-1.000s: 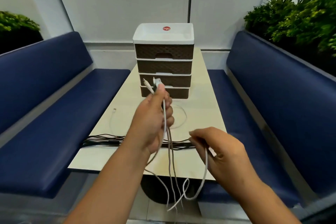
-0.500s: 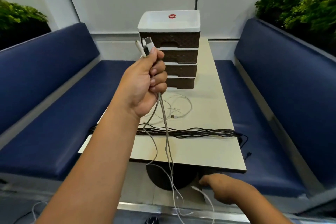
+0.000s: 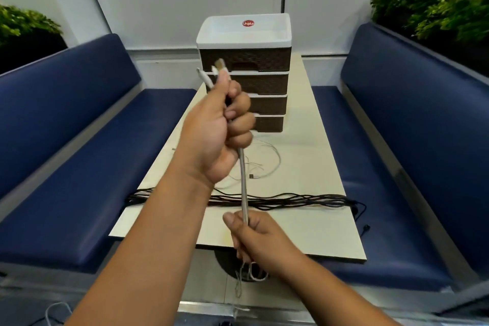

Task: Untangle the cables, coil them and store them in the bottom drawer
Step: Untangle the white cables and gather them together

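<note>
My left hand point(image 3: 219, 127) is raised over the table and grips a bundle of white cables point(image 3: 243, 182) just below their plugs, which stick out above my thumb. The strands run straight down to my right hand point(image 3: 259, 241), whose curled fingers grip them near the table's front edge. Below that hand the loose ends hang toward the floor. A long black cable bundle point(image 3: 291, 200) lies across the table. A thin white cable point(image 3: 267, 164) lies loose behind it. The brown drawer unit point(image 3: 246, 61) stands at the back, all drawers closed; its bottom drawer point(image 3: 270, 124) is partly hidden by my left hand.
The cream table point(image 3: 317, 219) runs between two blue benches point(image 3: 79, 153) point(image 3: 410, 140). Plants point(image 3: 436, 2) stand behind the right bench back. Another white cable point(image 3: 53, 312) lies on the floor at the lower left.
My right hand rose from below the table edge and took hold of the white strands under my left hand, so the strands now run straight and taut between both hands.
</note>
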Demonstrator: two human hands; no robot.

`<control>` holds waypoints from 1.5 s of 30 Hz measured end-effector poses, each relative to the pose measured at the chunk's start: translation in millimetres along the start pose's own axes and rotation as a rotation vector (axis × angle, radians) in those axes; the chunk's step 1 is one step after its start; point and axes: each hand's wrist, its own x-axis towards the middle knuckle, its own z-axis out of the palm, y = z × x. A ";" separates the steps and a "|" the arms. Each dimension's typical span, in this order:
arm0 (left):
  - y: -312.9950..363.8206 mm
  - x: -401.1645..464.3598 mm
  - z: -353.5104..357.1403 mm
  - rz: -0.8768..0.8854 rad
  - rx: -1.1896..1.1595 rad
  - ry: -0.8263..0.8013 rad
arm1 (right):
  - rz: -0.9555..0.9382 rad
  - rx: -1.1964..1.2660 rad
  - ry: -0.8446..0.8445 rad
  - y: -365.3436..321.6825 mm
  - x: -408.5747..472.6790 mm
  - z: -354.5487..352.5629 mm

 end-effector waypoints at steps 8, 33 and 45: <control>18.8 28.2 -63.5 0.081 0.003 0.195 | 0.125 -0.292 -0.281 37.2 28.3 -14.4; 50.0 107.8 -178.1 -0.080 -0.057 0.263 | 0.181 -0.776 0.385 25.6 174.0 -191.9; 48.0 120.8 -187.0 -0.140 -0.024 0.209 | 0.211 -0.976 0.450 -102.7 194.8 -163.2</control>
